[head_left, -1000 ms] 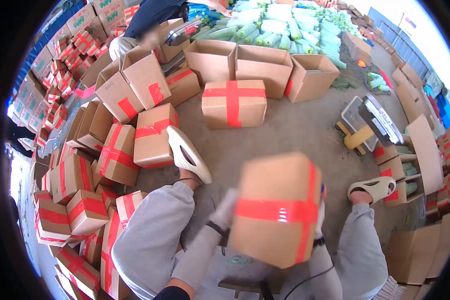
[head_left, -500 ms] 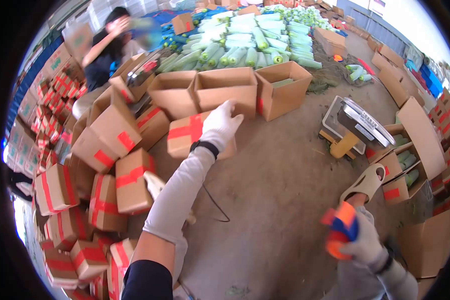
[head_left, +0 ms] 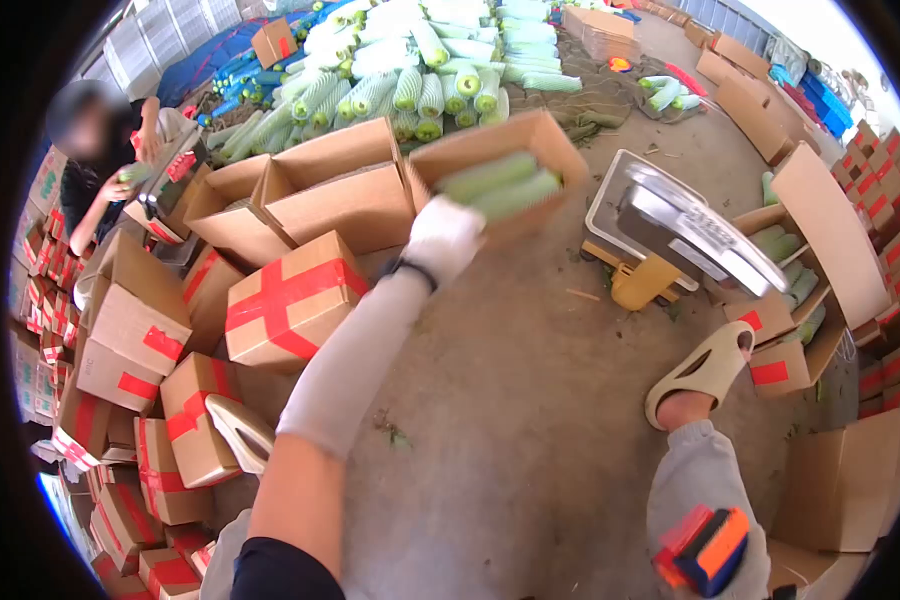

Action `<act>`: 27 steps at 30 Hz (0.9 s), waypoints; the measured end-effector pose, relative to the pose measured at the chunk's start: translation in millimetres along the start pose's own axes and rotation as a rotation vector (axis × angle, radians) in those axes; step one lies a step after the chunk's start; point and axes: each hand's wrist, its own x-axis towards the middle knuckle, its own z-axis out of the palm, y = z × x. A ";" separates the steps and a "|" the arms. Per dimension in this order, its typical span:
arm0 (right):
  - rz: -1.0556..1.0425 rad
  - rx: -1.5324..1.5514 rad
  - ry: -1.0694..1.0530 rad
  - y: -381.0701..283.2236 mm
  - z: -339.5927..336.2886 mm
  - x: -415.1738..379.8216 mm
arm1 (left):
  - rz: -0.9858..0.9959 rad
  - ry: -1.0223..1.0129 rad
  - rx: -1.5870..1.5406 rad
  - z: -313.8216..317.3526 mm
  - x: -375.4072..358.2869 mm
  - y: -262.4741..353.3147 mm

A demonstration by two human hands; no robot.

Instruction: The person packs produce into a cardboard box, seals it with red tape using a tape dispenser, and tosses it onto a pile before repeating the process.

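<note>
My left hand [head_left: 444, 240], in a white glove, is closed on the near edge of an open cardboard box [head_left: 515, 228]. The box is tilted and smeared by motion, with long green vegetables [head_left: 505, 188] in mesh sleeves lying inside. To the left of this hand, a closed box [head_left: 295, 298] carries crossed red tape. Low at the right, an orange and blue tape dispenser [head_left: 705, 552] is held in front of my lower leg. My right hand on it is mostly hidden or below the view's edge.
Two open boxes [head_left: 335, 190] stand left of the held box. A scale [head_left: 685, 235] stands at the right beside a filled box [head_left: 795, 275]. Red-taped boxes [head_left: 175, 470] crowd the left, where another person [head_left: 100, 165] works. Sleeved vegetables [head_left: 410, 85] are piled behind.
My left hand has gone from the red-taped box to the rightmost open box, which now tilts and shows its vegetables. My right hand has dropped lower with the tape dispenser. The view has shifted.
</note>
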 end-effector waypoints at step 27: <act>-0.470 0.262 -0.233 29.6 154.1 -86.9 | -0.365 -1.004 -0.820 -178.8 -430.1 206.4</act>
